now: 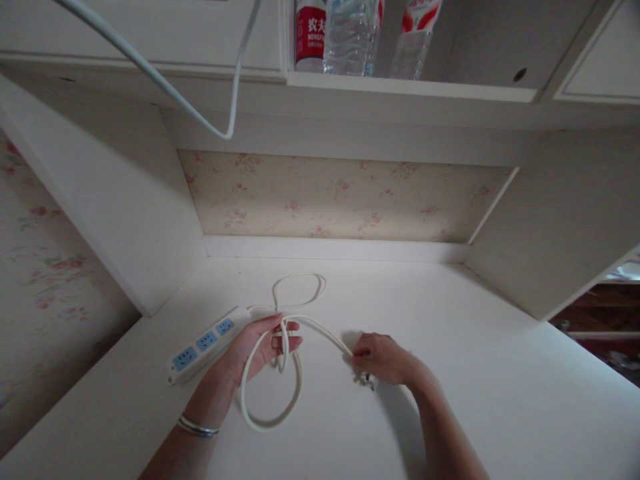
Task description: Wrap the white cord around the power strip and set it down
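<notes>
On the white counter (500, 407), both hands are at work on one pale cord (264, 429)! Left hand (263, 347) first: it's cupped, fingers loosely curled and half open, and the cord is caught at the thumb, running across those fingers, a big round loop dangling below. Over to the right hand (383, 358), and that's a much tighter grip, fingers bunched together, pinching the cord where it arches across from the left. Just beneath those knuckles sits a small shiny piece (366, 381), too blurred to call. Back behind the left hand, another loop of cord lies flat on the counter, and a stretch of it runs to the power strip (207, 342), resting at a slant just beside the left forearm, three blue socket panels facing up. There's a silvery bracelet (197, 428) on that left wrist too. Now up to the containers! An open shelf (480, 89) above the counter carries bottles, upright, tops cut off by the edge of view: a red-labelled bottle (310, 40) at the left, a clear bottle (347, 40) right beside it, and a red-and-white-labelled bottle (413, 47) farther right. What's inside them, I can't tell. A white cable (234, 100) hangs in a bend before the cupboard.
</notes>
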Demonstrator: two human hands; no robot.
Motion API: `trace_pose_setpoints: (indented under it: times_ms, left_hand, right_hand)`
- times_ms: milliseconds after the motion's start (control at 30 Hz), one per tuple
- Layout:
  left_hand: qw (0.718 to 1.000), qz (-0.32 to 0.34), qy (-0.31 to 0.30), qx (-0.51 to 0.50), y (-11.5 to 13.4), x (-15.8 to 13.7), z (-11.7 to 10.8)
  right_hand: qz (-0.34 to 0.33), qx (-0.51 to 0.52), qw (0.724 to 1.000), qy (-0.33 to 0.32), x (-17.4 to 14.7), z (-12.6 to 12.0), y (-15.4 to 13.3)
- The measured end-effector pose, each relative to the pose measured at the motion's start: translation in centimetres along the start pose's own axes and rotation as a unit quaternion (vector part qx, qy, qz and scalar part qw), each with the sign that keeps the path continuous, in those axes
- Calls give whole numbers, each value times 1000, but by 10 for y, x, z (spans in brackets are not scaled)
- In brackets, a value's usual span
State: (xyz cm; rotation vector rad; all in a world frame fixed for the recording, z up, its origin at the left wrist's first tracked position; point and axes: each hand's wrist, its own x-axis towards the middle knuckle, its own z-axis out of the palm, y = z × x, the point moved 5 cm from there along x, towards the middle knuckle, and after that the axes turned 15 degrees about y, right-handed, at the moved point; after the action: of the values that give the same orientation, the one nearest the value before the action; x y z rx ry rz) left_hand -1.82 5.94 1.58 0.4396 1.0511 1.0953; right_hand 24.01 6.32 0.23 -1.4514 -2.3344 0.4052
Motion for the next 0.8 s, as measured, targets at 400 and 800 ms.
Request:
trace_pose_setpoints:
  times_ms: [400,800]
  left_hand:
    - [997,3,-74,32,-1,-10,3]
    - [989,-11,-106,101,-26,-6,19]
  right_hand:
    - [48,174,939,292,16,-20,1]
    - [-47,294,919,259,24,16,-76]
